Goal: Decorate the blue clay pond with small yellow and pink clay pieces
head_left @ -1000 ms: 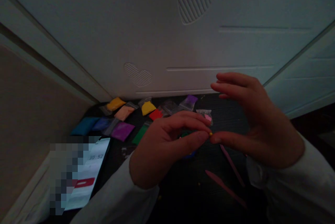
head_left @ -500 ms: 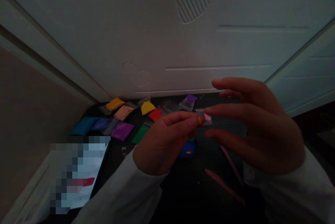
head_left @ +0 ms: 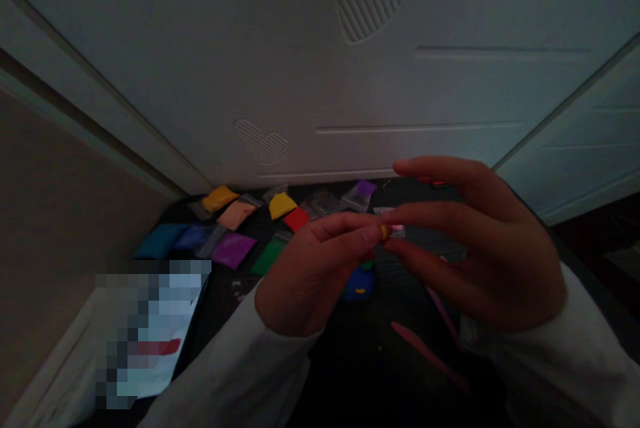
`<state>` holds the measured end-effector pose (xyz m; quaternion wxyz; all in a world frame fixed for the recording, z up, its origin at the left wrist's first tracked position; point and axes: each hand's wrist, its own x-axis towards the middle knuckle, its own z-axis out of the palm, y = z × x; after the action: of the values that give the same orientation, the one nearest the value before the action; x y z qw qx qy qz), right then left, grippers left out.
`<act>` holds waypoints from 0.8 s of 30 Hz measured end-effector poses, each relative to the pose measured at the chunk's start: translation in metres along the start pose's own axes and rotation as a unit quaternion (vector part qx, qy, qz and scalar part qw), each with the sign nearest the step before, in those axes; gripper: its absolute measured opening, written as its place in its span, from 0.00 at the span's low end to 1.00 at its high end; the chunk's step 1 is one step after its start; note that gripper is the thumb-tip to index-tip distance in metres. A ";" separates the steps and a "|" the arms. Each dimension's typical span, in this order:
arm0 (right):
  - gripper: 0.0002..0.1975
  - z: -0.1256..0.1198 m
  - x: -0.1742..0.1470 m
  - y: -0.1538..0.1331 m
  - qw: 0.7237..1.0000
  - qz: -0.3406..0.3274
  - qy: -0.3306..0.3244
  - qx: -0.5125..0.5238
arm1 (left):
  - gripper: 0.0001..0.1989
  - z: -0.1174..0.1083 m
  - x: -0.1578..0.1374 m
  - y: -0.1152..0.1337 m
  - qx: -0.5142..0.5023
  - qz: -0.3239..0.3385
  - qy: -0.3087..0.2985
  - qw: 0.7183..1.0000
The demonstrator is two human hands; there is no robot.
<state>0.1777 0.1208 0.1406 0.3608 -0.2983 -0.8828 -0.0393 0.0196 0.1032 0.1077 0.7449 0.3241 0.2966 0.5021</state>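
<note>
My left hand pinches a small yellow and red piece of modelling clay between thumb and fingers. From the right, my right hand has its index finger and thumb closed in on the same piece, one tip above and one below; its other fingers are held up and apart. Below the left fingertips rests a blue clay shape with a yellow spot and some green on top, partly hidden by that hand. A small clear bag with pink clay lies behind the right fingertips.
Bags of coloured clay, such as purple, yellow and green, lie along the back of the dark table. A pink modelling tool lies in front, another beside it. A lit, blurred screen stands at left, a white panel behind.
My right hand has moved left, and its index finger and thumb have come together around the clay piece. The left hand has stayed nearly still.
</note>
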 end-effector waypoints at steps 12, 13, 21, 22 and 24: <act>0.10 0.000 -0.001 0.000 1.000 0.001 -0.001 0.012 | 0.04 0.001 -0.001 0.001 0.002 -0.002 0.004 1.000; 0.09 0.001 -0.001 0.000 1.000 0.003 0.001 0.009 | 0.03 0.001 -0.001 0.001 0.006 -0.002 0.003 1.000; 0.10 0.000 0.000 -0.002 1.000 -0.001 0.002 0.017 | 0.03 -0.001 -0.001 -0.001 0.030 0.015 0.002 0.999; 0.10 0.000 0.000 -0.002 1.000 -0.003 0.004 0.018 | 0.03 0.000 -0.001 -0.001 0.033 0.014 0.003 0.999; 0.09 0.001 0.001 -0.002 1.000 -0.009 0.010 0.020 | 0.04 0.000 -0.001 0.000 0.036 0.015 0.009 0.999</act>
<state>0.1755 0.1202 0.1408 0.3749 -0.2822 -0.8826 -0.0277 0.0192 0.1019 0.1081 0.7228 0.3504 0.3158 0.5051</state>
